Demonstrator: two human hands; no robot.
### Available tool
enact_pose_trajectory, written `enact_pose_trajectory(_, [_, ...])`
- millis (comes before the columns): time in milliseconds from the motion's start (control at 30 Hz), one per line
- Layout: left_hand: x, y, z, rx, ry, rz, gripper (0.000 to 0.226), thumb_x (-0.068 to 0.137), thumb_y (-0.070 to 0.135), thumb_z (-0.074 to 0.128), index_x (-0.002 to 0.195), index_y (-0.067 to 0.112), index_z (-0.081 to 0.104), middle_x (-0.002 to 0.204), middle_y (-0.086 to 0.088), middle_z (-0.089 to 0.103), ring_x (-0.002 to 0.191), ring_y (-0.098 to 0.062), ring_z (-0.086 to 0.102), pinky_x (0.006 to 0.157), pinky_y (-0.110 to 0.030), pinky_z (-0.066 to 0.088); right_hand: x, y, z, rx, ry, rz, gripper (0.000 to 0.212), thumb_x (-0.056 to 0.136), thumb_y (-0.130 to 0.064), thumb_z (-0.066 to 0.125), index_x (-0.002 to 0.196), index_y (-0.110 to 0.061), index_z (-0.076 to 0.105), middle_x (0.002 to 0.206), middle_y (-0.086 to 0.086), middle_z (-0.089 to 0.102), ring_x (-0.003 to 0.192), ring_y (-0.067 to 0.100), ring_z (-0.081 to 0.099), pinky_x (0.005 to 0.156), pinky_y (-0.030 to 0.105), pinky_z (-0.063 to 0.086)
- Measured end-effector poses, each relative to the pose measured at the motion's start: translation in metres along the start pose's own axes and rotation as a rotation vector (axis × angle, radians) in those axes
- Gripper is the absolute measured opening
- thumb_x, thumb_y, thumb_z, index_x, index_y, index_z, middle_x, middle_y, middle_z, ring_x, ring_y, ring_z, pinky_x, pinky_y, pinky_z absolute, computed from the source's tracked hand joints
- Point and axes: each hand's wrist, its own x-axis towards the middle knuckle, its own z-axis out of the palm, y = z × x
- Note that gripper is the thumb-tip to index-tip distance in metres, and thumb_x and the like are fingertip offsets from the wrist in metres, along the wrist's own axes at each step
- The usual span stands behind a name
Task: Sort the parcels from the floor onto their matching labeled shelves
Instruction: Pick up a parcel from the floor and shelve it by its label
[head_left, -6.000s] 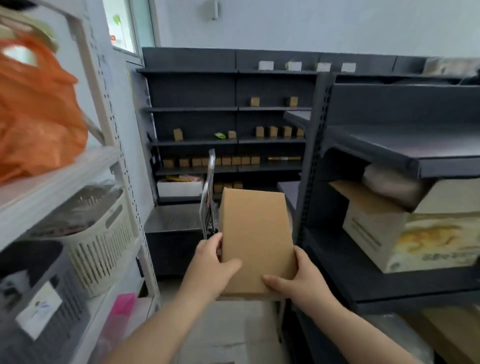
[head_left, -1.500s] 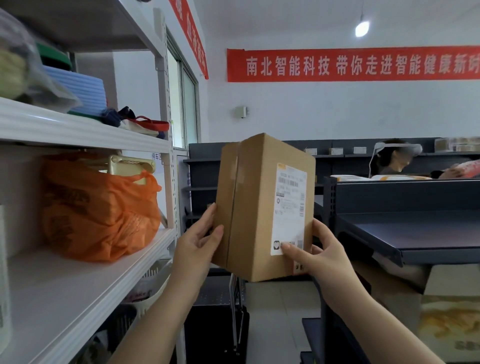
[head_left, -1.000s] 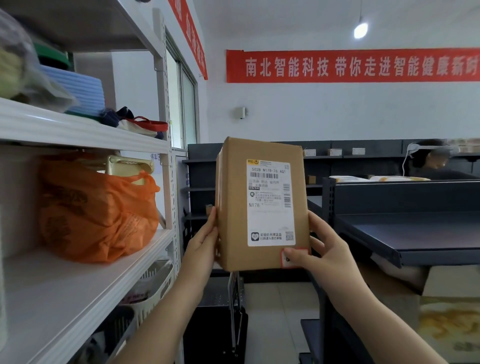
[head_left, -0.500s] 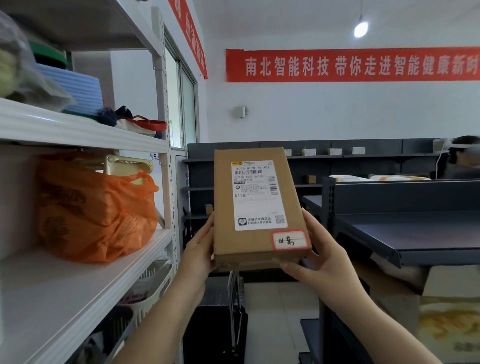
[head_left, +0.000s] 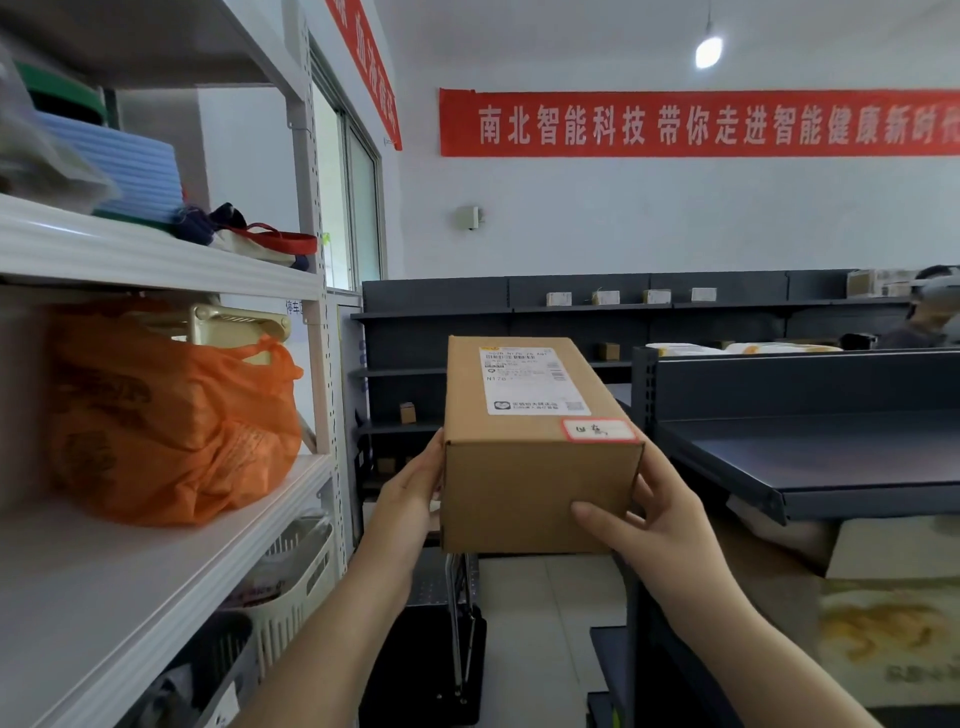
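I hold a brown cardboard parcel (head_left: 524, 483) level at chest height in the aisle. Its top face carries a white shipping label and a small red-bordered handwritten sticker near the front right corner. My left hand (head_left: 410, 504) grips its left side. My right hand (head_left: 649, 525) grips the right front corner, thumb across the front face. A white shelf unit (head_left: 171, 561) stands on my left and a dark metal shelf (head_left: 810, 457) on my right.
An orange plastic bag (head_left: 171, 421) sits on the white shelf, white baskets (head_left: 296, 571) below it. A printed carton (head_left: 893, 613) lies under the dark shelf. Dark wall shelving (head_left: 519, 312) with small boxes stands at the back. A person (head_left: 930, 317) is at far right.
The parcel has tipped from upright, label facing me, to lying flat with the label on top, and it sits lower. Earlier I had raised it from waist height.
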Motion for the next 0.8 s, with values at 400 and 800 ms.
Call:
enact_pose_trajectory(400, [-0.016,-0.006,0.016,0.100,-0.182,0.069,0.046,0.086,0.050,0.042,0.124,0.029,0.056,0.132,0.003,0.057,0.119,-0.012,0.053,0.102,-0.033,0.041,-0.013,-0.009,-0.021,-0.030,0.126,0.080,0.065,0.069,0.000,0.074,0.122,-0.030,0.053,0.103,-0.009,0.067,0.089,-0.002,0.064,0.068,0.021,0.057])
enact_pose_trajectory(800, [-0.022,-0.021,0.048,0.089,-0.376,0.034,0.040,0.088,0.040,0.045,0.121,0.022,0.059,0.121,0.000,0.065,0.113,-0.014,0.058,0.104,-0.038,0.041,-0.038,-0.031,-0.056,-0.137,0.236,0.117,0.062,0.067,-0.004,0.076,0.107,-0.045,0.053,0.101,-0.006,0.067,0.087,0.005,0.066,0.073,0.030,0.056])
